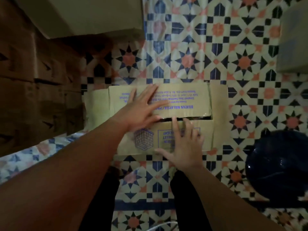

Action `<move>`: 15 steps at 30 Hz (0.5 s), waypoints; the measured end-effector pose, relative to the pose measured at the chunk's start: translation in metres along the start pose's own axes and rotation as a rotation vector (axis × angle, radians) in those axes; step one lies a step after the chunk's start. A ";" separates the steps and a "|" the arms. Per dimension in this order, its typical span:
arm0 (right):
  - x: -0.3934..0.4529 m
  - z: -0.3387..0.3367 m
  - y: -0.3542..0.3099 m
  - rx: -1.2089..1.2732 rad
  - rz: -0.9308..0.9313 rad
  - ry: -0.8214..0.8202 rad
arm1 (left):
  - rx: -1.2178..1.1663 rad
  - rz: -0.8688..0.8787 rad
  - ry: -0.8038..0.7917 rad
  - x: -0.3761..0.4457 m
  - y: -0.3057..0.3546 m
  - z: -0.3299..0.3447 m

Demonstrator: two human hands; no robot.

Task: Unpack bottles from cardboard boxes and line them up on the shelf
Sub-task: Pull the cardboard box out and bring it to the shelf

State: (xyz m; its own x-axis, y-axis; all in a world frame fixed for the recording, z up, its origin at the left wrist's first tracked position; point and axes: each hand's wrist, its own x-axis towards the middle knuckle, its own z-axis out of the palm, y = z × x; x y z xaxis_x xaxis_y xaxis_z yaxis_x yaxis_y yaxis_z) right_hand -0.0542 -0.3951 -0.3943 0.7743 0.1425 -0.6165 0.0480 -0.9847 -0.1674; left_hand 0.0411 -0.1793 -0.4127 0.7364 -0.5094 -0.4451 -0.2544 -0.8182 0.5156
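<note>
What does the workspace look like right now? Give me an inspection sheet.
Surface: patterned tiled floor.
Job's things: cardboard box on the floor, top flaps nearly closed, a dark slit between them; no bottles seen.
Clutter: dark blue round object right of the box.
Hands: left hand flat on the far flap; right hand flat on the near flap.
Cables: white cord at the bottom edge.
Surroundings: stacked cardboard boxes on the left.
</note>
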 end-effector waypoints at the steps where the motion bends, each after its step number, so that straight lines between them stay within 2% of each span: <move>1: -0.003 -0.006 0.011 0.068 -0.012 0.066 | -0.062 -0.018 0.058 -0.013 -0.003 0.000; 3: -0.003 -0.016 0.035 0.210 0.076 0.236 | -0.213 -0.198 0.227 -0.038 -0.012 0.009; 5: 0.008 -0.027 0.060 0.266 0.335 0.366 | -0.372 -0.456 0.452 -0.058 -0.024 0.021; 7: 0.031 -0.043 0.082 0.355 0.567 0.260 | -0.620 -0.625 0.625 -0.074 -0.034 0.030; 8: 0.043 -0.051 0.090 0.473 0.615 0.174 | -0.695 -0.675 0.641 -0.079 -0.034 0.032; 10: 0.066 -0.058 0.099 0.668 0.606 0.029 | -0.773 -0.740 0.579 -0.083 -0.028 0.034; 15: 0.107 -0.048 0.105 0.607 0.657 -0.140 | -0.703 -0.991 0.222 -0.050 -0.046 0.040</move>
State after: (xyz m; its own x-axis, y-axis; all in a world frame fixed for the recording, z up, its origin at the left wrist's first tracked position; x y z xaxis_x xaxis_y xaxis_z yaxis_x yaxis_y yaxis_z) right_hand 0.0636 -0.4877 -0.4410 0.4427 -0.3796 -0.8124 -0.7480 -0.6559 -0.1011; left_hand -0.0087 -0.1271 -0.4435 0.5273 0.3610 -0.7692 0.8154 -0.4695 0.3386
